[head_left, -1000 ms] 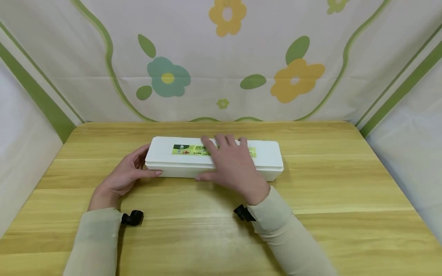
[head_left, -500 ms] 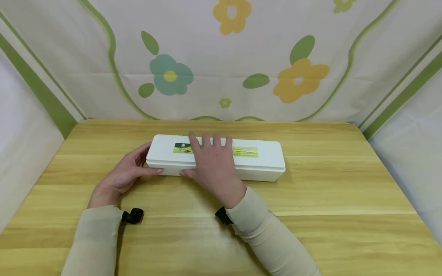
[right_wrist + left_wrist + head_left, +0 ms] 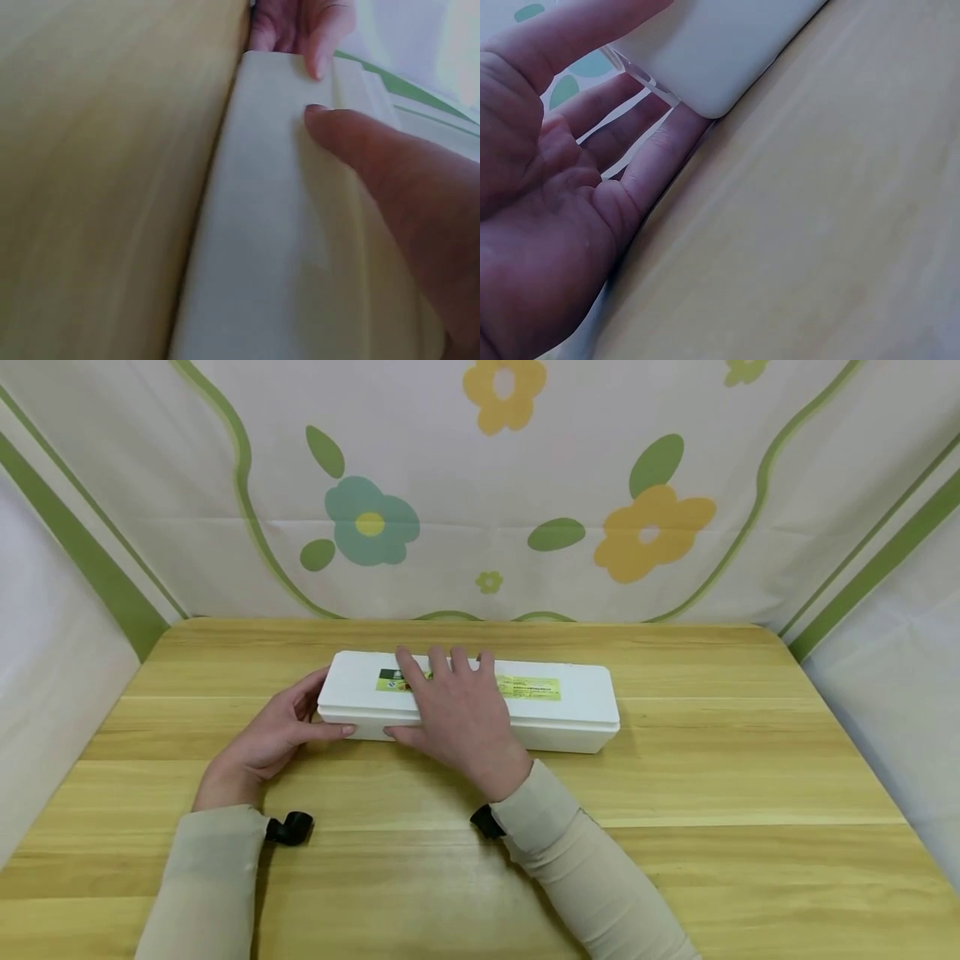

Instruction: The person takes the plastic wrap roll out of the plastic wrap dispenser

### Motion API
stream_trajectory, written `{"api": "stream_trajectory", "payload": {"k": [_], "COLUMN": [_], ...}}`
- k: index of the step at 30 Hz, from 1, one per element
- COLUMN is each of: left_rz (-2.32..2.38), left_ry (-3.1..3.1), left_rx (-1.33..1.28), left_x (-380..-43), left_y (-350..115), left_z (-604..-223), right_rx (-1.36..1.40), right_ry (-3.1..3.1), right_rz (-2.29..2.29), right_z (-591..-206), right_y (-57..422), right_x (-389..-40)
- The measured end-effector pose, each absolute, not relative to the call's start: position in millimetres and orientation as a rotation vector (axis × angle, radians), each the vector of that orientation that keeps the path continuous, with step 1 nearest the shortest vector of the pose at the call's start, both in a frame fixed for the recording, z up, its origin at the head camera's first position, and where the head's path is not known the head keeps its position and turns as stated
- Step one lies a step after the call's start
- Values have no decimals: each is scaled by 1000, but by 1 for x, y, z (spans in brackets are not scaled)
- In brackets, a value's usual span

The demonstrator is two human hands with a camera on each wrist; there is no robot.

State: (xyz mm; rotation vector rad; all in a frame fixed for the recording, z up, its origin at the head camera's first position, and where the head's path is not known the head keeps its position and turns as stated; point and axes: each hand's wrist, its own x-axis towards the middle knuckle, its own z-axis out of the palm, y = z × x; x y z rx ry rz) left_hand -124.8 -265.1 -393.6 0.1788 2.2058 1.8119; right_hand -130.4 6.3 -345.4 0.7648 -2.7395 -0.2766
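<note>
A long white lidded plastic storage box (image 3: 570, 689) lies across the table with its lid on. A green and yellow label (image 3: 536, 687) runs along the lid, partly covered by a hand. At the box's left end, my left hand (image 3: 270, 735) holds it with the thumb on the front wall; the other fingers reach behind the end and are partly hidden. My right hand (image 3: 465, 714) grips across the lid left of its middle, fingertips over the far edge and thumb against the front wall. In the right wrist view, that thumb (image 3: 375, 154) touches the wall just below the lid's rim.
The wooden table (image 3: 720, 860) extends around the box. Behind it hangs a white curtain (image 3: 465, 527) with flower prints, and more white cloth closes off both sides. Small black wrist devices (image 3: 292, 828) sit by both cuffs.
My right hand has slid left along the lid, uncovering the label's right part. The left hand keeps its place at the box's left end. The view has shifted slightly.
</note>
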Motion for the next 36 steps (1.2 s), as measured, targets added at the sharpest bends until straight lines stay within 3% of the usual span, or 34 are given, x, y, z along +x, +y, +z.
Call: {"api": "stream_trajectory", "payload": {"k": [36], "left_rz": [1794], "left_ry": [2217], "left_rx": [161], "left_x": [-125], "left_y": [-263], "left_z": [-391], "right_rx": [694], "right_ry": [-2806], "right_rz": [-249], "right_z": [-348], "right_y": [-5], "right_x": [-129]}}
